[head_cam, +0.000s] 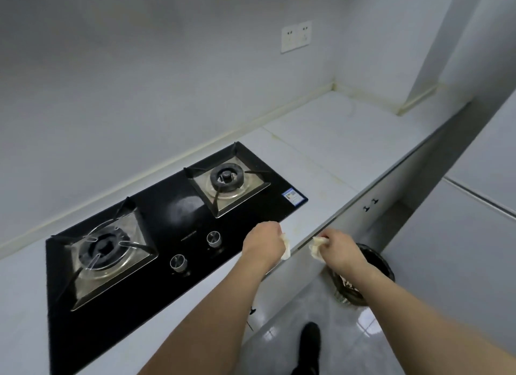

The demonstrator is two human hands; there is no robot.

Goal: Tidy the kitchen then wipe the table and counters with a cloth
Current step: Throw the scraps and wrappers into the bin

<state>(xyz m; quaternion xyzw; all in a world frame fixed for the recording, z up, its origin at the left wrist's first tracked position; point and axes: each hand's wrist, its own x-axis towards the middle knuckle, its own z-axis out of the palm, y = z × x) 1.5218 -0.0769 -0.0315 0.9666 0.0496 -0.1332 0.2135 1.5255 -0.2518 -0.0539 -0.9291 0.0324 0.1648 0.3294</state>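
Left hand point(264, 242) gripping pale cloth point(286, 249) at counter point(349, 140) front edge beside hob point(167, 221). Right hand point(339, 249) clutching crumpled wad point(315, 247) above bin point(374, 265). Tidying apparently near done; yellowish stains remaining, wiping mostly ahead. Table unseen.

Hob point(167, 224) set in counter point(335, 151); my hands at its right front corner; bin point(374, 265) on floor, right.

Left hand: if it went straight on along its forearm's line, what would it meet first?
Judging loosely, the left hand, gripping a pale cloth, points along bare counter beside the hob; nothing blocks it before the back wall.
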